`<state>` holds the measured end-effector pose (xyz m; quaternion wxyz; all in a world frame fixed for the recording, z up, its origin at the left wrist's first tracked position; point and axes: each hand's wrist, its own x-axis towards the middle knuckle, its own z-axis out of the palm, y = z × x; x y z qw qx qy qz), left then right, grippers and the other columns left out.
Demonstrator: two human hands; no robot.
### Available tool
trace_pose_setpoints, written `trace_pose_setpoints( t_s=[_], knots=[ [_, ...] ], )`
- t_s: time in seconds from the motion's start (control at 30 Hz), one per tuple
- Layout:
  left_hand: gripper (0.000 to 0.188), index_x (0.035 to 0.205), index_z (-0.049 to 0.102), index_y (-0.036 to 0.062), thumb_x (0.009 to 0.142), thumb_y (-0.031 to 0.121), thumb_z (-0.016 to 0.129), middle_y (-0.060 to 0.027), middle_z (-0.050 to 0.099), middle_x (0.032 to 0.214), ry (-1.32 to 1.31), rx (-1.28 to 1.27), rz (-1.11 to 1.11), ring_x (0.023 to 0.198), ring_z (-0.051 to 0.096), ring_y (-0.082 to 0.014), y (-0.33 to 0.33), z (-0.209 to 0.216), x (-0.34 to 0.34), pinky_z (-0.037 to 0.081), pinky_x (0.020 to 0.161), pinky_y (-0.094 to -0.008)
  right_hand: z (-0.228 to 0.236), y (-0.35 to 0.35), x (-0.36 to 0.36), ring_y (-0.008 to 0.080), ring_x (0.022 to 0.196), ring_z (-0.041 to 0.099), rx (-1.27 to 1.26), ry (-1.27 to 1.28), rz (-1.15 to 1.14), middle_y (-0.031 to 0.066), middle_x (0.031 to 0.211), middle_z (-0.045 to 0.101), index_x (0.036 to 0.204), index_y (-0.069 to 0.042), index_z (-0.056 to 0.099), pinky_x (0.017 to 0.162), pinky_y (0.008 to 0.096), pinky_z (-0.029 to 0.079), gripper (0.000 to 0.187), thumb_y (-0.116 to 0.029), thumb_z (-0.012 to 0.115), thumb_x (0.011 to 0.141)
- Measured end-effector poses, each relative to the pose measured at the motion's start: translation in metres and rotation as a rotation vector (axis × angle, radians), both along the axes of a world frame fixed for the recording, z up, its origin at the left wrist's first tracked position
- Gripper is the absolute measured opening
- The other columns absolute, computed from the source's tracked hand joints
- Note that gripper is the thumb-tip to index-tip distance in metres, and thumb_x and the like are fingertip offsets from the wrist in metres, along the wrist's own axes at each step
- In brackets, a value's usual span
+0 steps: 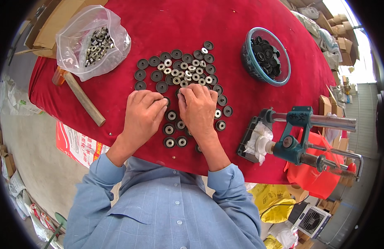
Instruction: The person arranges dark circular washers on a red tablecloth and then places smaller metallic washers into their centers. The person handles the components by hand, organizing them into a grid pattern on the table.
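Observation:
My left hand (144,114) is closed, its fingertips pinched at the edge of a small black disc, mostly hidden by the fingers. Beside it, my right hand (198,106) reaches down with fingers pressed together; what lies under its fingertips is mostly hidden. Beyond both hands, black discs (161,86) with raised rims lie in loose rows. Shiny metal ring bearings (188,73) are scattered among and on them. Between and around my wrists are several black discs with bearings seated in their centres, such as a fitted disc (169,129).
A clear bag of metal bearings (99,45) stands far left, near a wooden-handled hammer (84,98). At the far right is a clear tub (284,62) of black parts. A green hand press (298,135) lies at the right, a white cloth on it. Red cloth (175,20) covers the table.

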<state>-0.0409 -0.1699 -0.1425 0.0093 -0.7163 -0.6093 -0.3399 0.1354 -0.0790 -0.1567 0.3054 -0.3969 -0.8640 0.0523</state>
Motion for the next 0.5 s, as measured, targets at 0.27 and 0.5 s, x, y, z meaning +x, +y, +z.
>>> trace_pose_setpoints(
  t_s=[0.27,0.5],
  knots=[
    [0.029,0.115,0.08,0.0063,0.087,0.009,0.083,-0.0048,0.071,0.11,-0.018,0.047,0.053,0.106,0.065,-0.0269,0.047,-0.005,-0.002,0.049,0.095,-0.0435,0.0,-0.016,-0.002,0.0263,0.099,0.064,0.066,-0.085,0.053,0.0098,0.106,0.065,0.113,0.0,0.075,0.093,0.0438,0.046,0.028,-0.009,0.069,0.086],
    [0.031,0.116,0.083,0.0092,0.085,0.012,0.086,-0.0048,0.067,0.106,0.01,-0.03,-0.01,0.102,0.062,-0.0268,0.069,-0.014,-0.001,0.05,0.091,-0.0436,0.0,-0.037,-0.005,0.0261,0.105,0.063,0.157,-0.241,-0.034,0.0093,0.112,0.066,0.124,0.004,0.073,0.092,0.0418,0.045,0.041,-0.01,0.07,0.085]
  ],
)
